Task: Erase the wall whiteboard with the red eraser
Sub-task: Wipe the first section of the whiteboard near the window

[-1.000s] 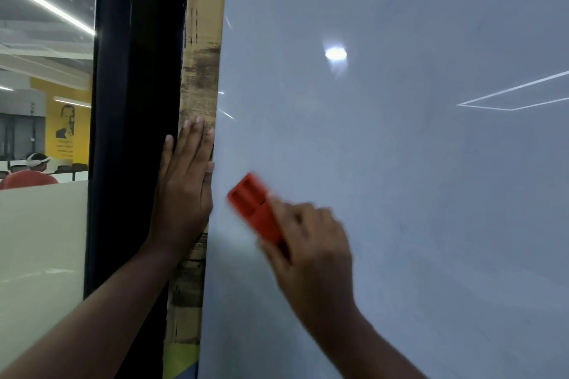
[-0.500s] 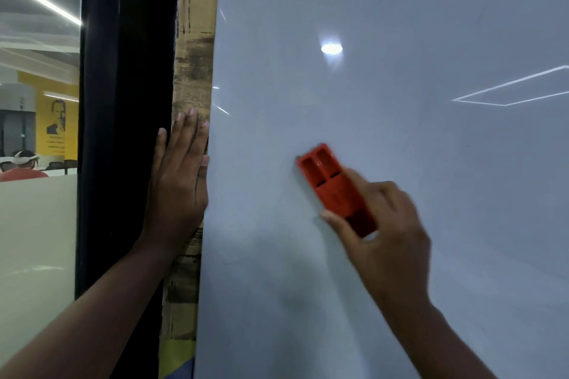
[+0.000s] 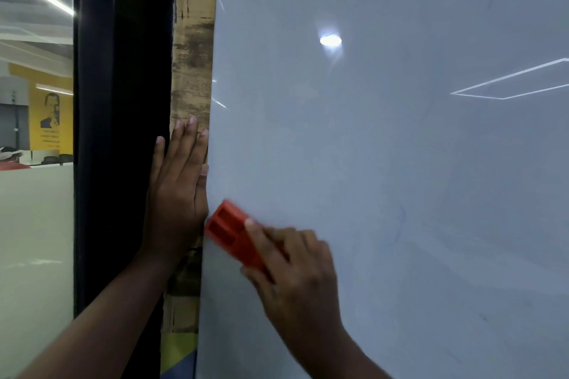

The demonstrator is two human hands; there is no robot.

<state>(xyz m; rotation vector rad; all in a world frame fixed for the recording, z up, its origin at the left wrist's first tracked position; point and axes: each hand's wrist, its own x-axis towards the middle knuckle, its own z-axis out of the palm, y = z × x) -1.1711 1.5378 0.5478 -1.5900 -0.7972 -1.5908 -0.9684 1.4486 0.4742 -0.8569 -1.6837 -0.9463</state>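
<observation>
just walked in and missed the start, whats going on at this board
A person is wiping a wall whiteboard. Their right hand grips a red eraser pressed against the board, right at its left edge. Their left hand lies flat with straight fingers on the worn wooden strip beside the board, next to a black frame. The board looks mostly clean, with only faint smudges visible.

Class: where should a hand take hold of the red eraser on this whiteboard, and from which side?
Hold the red eraser across its long edges near the lower-right end, coming from below right as the right hand does; its slanted body leaves the upper-left end free.
</observation>
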